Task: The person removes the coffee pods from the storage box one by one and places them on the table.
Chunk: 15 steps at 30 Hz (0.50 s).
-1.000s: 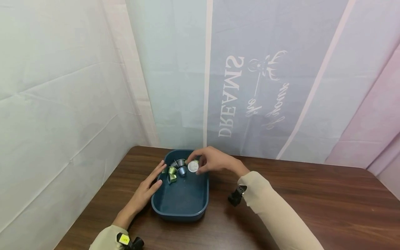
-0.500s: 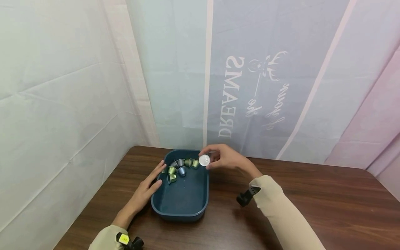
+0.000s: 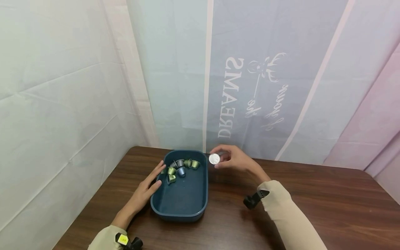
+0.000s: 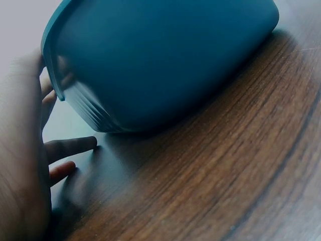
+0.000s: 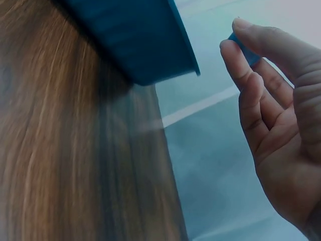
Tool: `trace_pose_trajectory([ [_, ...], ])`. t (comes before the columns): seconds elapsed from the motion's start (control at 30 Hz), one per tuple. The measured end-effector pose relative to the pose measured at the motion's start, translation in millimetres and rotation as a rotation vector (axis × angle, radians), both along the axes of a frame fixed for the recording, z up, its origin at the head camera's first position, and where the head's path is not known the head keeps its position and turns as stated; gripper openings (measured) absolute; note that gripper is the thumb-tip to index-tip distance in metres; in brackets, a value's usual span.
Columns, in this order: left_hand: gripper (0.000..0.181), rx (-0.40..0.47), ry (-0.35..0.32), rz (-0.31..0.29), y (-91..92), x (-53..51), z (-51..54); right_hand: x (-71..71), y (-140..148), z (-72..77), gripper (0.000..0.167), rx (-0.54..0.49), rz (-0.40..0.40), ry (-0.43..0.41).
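Note:
A dark blue plastic bin [image 3: 182,199] stands on the table, with several green, blue and dark coffee capsules [image 3: 181,171] gathered toward its far end. My left hand [image 3: 146,189] rests on the bin's left rim with its fingers extended; in the left wrist view some of those fingers lie low beside the bin's wall. Just beyond the far right corner of the bin, my right hand [image 3: 232,159] pinches one coffee capsule [image 3: 214,159], its silvery lid facing the head camera. Between thumb and fingertip, the right wrist view shows a blue bit of that capsule [image 5: 245,50].
The brown wooden table [image 3: 312,194] stretches to the right of the bin. Behind it hangs a printed cloth [image 3: 175,86], close to the far table edge. Another pale cloth [image 3: 62,104] hangs along the left side.
My right hand has carried the capsule from above the bin's far end rightward, past the right rim. The left hand has stayed on the left rim.

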<state>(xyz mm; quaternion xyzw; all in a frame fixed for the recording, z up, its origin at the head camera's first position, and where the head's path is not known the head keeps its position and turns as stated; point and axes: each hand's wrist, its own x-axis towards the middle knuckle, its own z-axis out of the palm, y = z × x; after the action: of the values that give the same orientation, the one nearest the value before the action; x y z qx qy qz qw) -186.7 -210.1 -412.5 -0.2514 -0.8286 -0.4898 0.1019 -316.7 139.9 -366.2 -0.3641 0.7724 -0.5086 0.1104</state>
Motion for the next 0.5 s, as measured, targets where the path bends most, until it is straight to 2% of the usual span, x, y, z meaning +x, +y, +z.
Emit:
trace_pose_trajectory([
  [0.3,0.050,0.012,-0.005,0.007,0.9,-0.7,-0.8,-0.2,13.7,-20.8,0.047,-0.018,-0.066,-0.064],
  [0.5,0.050,0.010,-0.005,0.006,0.7,-1.4,-1.7,-4.7,22.1,-46.0,0.049,-0.120,-0.077,-0.153],
])
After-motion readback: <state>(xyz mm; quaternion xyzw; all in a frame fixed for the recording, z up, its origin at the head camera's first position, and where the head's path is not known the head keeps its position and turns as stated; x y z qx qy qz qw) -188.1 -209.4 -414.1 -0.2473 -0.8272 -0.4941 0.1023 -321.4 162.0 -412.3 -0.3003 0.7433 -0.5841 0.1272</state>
